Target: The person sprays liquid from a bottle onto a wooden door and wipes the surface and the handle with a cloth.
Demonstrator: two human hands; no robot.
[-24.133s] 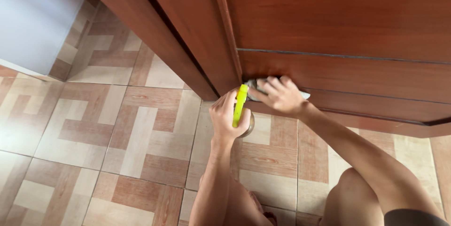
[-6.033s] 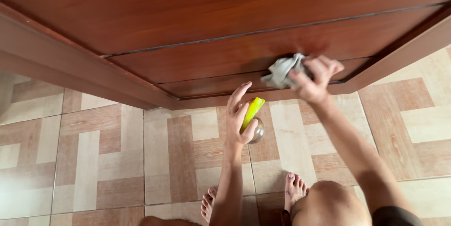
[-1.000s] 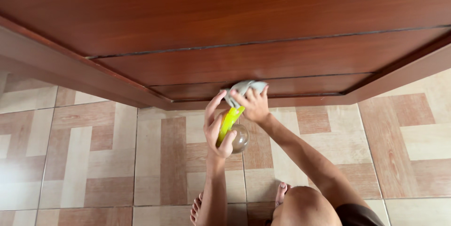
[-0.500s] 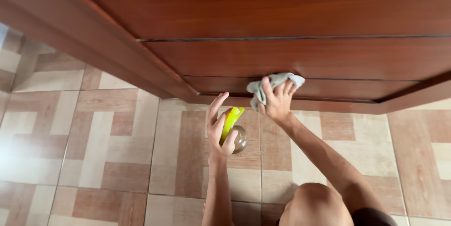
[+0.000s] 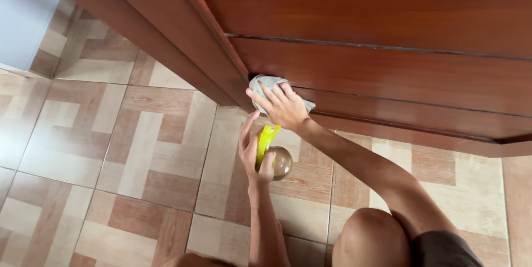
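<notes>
From the head view we look down on our right hand point(image 5: 282, 106), spread flat over a grey cloth point(image 5: 265, 84) and pressing it against the lower panel of a reddish-brown wooden door point(image 5: 388, 73), right at the corner where the panel groove meets the door's upright edge. The cloth is bunched under our fingers, with one fold showing above them and another poking out to the right of the palm. We judge it soft, light and limp, easy to crumple; it is best kept under the flat of the fingers so it does not slide on the smooth varnished wood.

Our left hand point(image 5: 254, 153) sits just below, near the right wrist, wrapped around a small spray bottle point(image 5: 272, 153) with a yellow-green trigger head and a rounded clear body. The thumb and palm close on the neck while the fingers stand loosely open above. The bottle looks like light, smooth plastic, best gripped at the neck. We cannot tell how much liquid is in it.

Below lies a patterned tile floor point(image 5: 144, 150), with our bare knee point(image 5: 368, 239) at the bottom edge.
</notes>
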